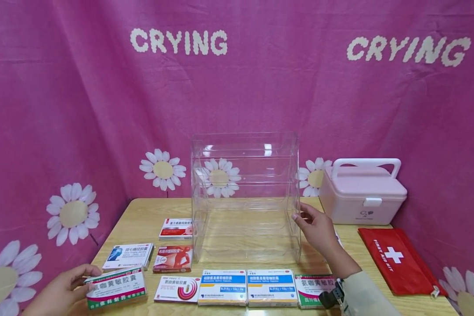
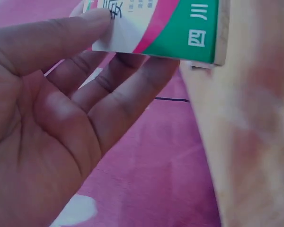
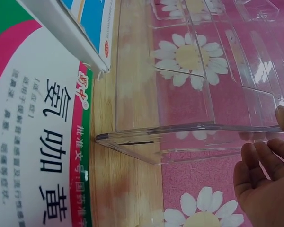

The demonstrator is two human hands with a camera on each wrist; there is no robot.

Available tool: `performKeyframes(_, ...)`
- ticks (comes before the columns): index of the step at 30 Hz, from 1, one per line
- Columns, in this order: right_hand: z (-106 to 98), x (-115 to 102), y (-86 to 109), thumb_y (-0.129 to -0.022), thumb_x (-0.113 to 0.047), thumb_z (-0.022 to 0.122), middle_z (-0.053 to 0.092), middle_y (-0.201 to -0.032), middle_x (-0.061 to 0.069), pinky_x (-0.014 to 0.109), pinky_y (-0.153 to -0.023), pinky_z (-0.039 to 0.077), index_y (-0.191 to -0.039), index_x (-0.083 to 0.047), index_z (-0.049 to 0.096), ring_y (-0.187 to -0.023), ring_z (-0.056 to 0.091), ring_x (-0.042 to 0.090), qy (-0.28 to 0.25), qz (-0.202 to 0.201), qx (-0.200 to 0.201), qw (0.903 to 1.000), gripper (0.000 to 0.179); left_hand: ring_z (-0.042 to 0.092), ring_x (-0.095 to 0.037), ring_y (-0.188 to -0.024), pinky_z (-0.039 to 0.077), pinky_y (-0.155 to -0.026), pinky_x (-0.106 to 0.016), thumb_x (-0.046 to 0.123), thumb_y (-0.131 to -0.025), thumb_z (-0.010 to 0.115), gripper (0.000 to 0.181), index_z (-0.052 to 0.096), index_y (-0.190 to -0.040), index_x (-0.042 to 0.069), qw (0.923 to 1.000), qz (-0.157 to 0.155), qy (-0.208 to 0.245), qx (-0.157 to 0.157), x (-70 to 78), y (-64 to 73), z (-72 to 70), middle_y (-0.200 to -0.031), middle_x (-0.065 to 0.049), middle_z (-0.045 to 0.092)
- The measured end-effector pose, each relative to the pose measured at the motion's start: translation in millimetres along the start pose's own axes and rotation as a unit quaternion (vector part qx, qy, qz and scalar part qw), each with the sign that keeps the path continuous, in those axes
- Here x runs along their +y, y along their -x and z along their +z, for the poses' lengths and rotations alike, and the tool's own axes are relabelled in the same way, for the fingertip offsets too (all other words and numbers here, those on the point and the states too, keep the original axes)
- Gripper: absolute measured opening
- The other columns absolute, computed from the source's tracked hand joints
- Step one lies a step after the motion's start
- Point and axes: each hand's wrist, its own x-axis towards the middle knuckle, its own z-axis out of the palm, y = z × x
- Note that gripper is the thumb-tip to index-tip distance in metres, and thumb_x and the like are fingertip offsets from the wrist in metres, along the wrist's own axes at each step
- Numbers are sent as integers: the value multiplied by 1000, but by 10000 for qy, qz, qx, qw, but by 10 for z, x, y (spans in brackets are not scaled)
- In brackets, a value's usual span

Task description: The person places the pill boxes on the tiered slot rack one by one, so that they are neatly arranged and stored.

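My left hand [image 1: 65, 287] pinches a green, white and pink medicine box [image 1: 117, 289] at the left front of the table. In the left wrist view the thumb lies on the printed face of this medicine box [image 2: 180, 28], with the fingers beneath. A clear tiered plastic display rack [image 1: 245, 156] stands upright in the middle of the table. My right hand [image 1: 317, 229] grips its right side edge. Seen from the right wrist, the thumb is on one side of the rack's clear panel [image 3: 194, 127] and the curled fingers are on the other.
Along the front edge lie a white capsule box [image 1: 177, 289], two blue-and-white boxes [image 1: 222, 287] and another green box [image 1: 314, 292]. More boxes [image 1: 173, 259] lie left of the rack. At right are a pink lidded case [image 1: 363, 197] and a red first aid pouch [image 1: 399, 261].
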Motion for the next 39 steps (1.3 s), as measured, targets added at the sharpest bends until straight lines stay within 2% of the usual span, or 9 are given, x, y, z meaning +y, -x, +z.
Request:
performKeyframes(4, 5, 18, 11, -109, -34, 69, 71, -133, 19, 24, -83, 58, -159, -10, 56, -118, 66, 32, -25, 1, 88, 10000, 57, 66, -8, -106, 61, -82, -22, 0, -109, 61, 26, 61, -134, -6, 9965, 750, 343, 166, 141, 42, -104, -131, -20, 69)
performKeyframes(8, 12, 37, 29, -109, -31, 70, 72, -124, 17, 22, -73, 54, -157, -9, 59, -107, 64, 28, 9, -56, 201, 9998, 55, 65, 6, -99, 61, -82, -20, 0, -108, 62, 25, 61, -132, -9, 9823, 1654, 808, 351, 357, 27, -49, -123, 2, 73)
performKeyframes(11, 17, 48, 43, -109, -28, 70, 73, -127, 20, 29, -85, 64, -157, -8, 59, -112, 69, 32, 12, -100, 269, 9996, 53, 67, 5, -97, 58, -79, -19, 1, -108, 64, 23, 64, -130, -6, 9657, 2392, 875, 498, 628, -40, 26, -115, 15, 73)
performKeyframes(14, 15, 57, 51, -110, -27, 68, 71, -136, 22, 45, -105, 62, -158, -8, 57, -126, 70, 38, -41, -94, 280, 9996, 53, 68, 3, -99, 56, -79, -19, 5, -108, 66, 25, 67, -132, -1, 9541, 2782, 800, 764, 1005, -152, 76, -118, 3, 77)
performKeyframes(18, 13, 80, 55, -110, -27, 68, 68, -141, 22, 50, -112, 55, -159, -8, 57, -132, 66, 37, -128, -87, 297, 9994, 53, 70, -4, -106, 56, -85, -16, 14, -108, 69, 32, 68, -140, 6, 9542, 2636, 687, 1240, 1554, -302, 122, -128, -12, 76)
performKeyframes(21, 16, 102, 50, -110, -26, 69, 68, -141, 21, 49, -112, 55, -158, -9, 58, -131, 65, 35, -174, -104, 325, 9993, 52, 70, -9, -108, 57, -87, -13, 15, -109, 69, 35, 68, -143, 6, 9468, 2699, 949, 1476, 1921, -429, 144, -132, -17, 75)
performKeyframes(29, -4, 100, 37, -110, -29, 69, 71, -133, 18, 51, -111, 57, -157, -12, 59, -128, 68, 36, -302, -2, 259, 9992, 52, 70, -6, -109, 56, -91, -9, 4, -106, 69, 31, 69, -137, -3, 8997, 3399, 2090, 1767, 2781, -852, 205, -134, -24, 73)
performKeyframes(34, 0, 86, 15, -109, -31, 70, 70, -131, 17, 50, -111, 58, -157, -13, 60, -127, 67, 34, -324, 13, 277, 9991, 52, 75, -28, -118, 59, -83, -13, 11, -107, 71, 32, 71, -138, 5, 8954, 3385, 2139, 1946, 3298, -1034, 191, -134, -17, 76)
performKeyframes(39, 28, 76, 14, -109, -31, 71, 70, -127, 15, 49, -109, 59, -156, -14, 62, -124, 68, 33, -338, 36, 272, 9990, 51, 76, -29, -117, 60, -79, -23, 12, -108, 69, 28, 72, -136, 11, 8886, 3578, 1810, 2227, 3643, -1165, 231, -133, -13, 75)
